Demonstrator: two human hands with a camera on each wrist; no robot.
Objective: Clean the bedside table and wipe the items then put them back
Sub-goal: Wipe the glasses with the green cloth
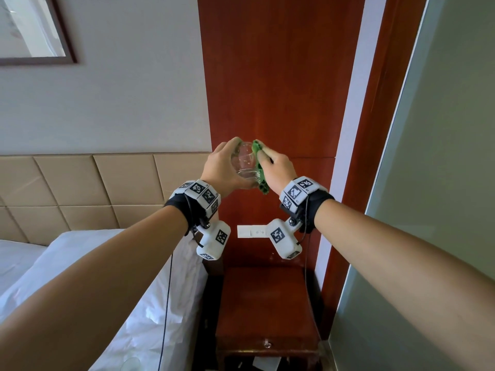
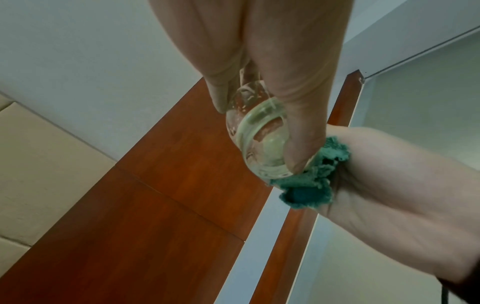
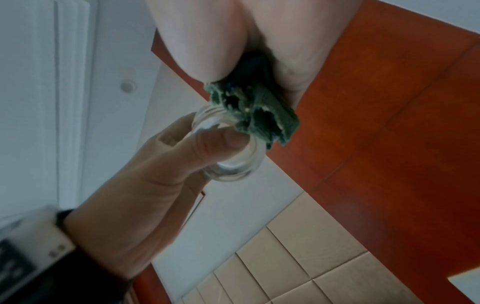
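Glass (image 1: 245, 167) sits up at chest height in my left hand (image 1: 219, 170), fingers curled round it, well above the table (image 1: 265, 298). My right hand (image 1: 278, 170) pinches the green cloth (image 1: 259, 167) against its side. I'd best turn the glass slowly while rubbing, keeping a firm grip, since it looks slippery. Below, the table's wooden top stands between bed (image 1: 93, 277) and wall, against a red-brown panel (image 1: 281, 76).
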